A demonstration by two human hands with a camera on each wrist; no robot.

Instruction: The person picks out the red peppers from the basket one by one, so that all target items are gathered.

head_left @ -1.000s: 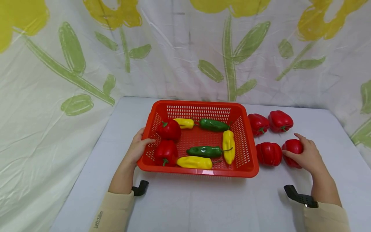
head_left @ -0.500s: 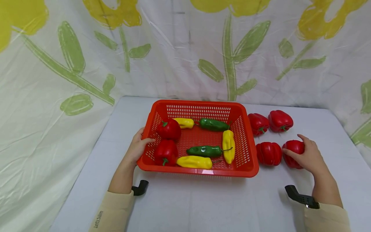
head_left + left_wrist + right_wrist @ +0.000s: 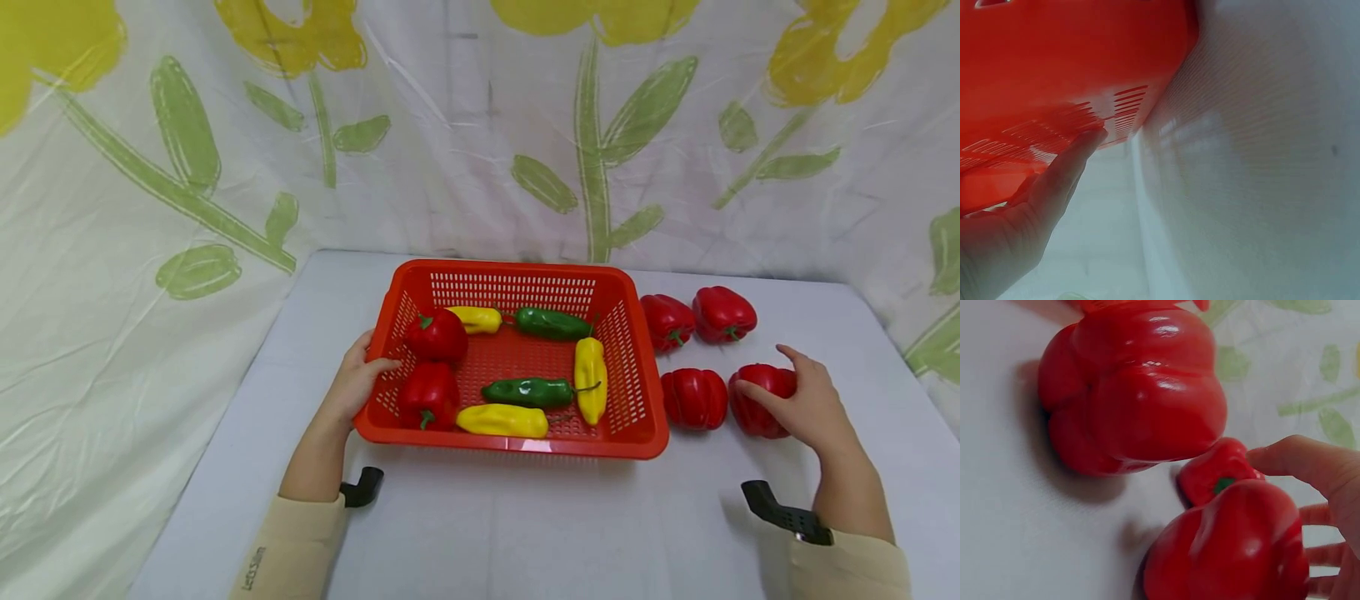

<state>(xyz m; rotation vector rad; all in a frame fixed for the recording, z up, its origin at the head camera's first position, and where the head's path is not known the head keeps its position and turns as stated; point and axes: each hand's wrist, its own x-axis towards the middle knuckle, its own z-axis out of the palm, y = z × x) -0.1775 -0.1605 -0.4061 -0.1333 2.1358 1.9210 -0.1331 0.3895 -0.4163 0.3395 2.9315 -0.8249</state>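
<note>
from where i stand, the person's left hand has its grip pinched on the end of the red, rectangular, slotted plastic basket, thumb hooked over the rim. the left wrist view shows what the head view hides: the fingers lying along the basket's slotted outer side. on the right, the person's right hand is about a glossy, lobed red bell pepper that sits on the white-covered table; its grip is spread, thumb on the near side. the right wrist view adds a gap between the thumb tip and that pepper. a second plump red bell pepper is just beside it, nearer the basket, and two more red bell peppers lie farther back; one shows its green stem in the right wrist view. inside the basket are two red bell peppers, two long green peppers and three long yellow peppers. compared with a second ago, the right hand is slightly farther right, baring more of its pepper, while the basket and its load are unmoved.
</note>
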